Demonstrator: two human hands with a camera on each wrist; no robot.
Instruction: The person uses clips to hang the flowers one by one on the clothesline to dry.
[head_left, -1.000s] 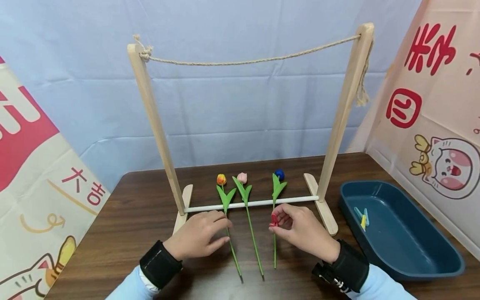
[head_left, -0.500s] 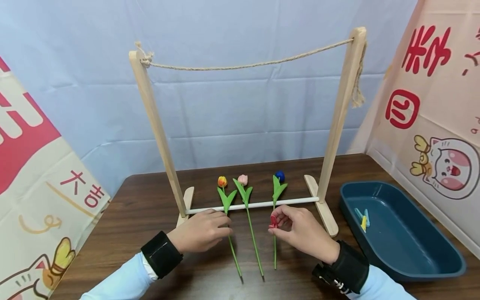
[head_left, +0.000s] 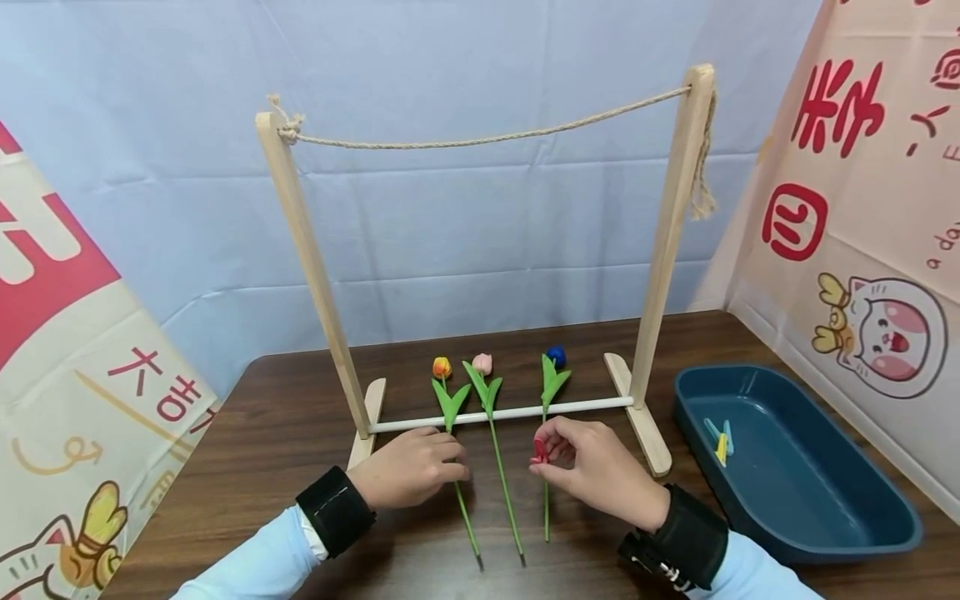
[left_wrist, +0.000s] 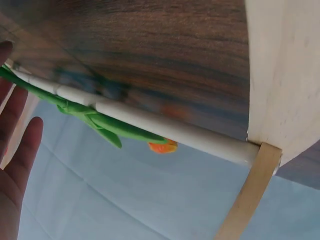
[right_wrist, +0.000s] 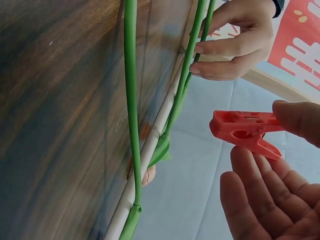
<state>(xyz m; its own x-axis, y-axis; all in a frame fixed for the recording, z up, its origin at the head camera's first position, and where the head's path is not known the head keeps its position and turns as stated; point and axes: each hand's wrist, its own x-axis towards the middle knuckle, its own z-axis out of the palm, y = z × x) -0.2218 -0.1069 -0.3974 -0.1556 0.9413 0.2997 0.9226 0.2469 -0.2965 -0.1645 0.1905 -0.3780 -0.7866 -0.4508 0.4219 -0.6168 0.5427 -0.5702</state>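
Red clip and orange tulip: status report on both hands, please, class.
Right hand pinches red clip, above the table. Left hand pinches orange tulip stem, flower lying across white rod. Nothing blocks the rope.

**Three views, one shared rail**

Head view: from above, facing forward and down over the wooden frame [head_left: 480, 275]. Wrist views: close, low by the table [head_left: 300, 417], tilted. Shared: white rail [head_left: 501, 412] [left_wrist: 165, 127] [right_wrist: 150, 150], orange tulip [head_left: 442, 367] [left_wrist: 161, 146].

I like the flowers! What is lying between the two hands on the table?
In the head view, the pink tulip lies between the left hand and the right hand, its stem crossing the white rod.
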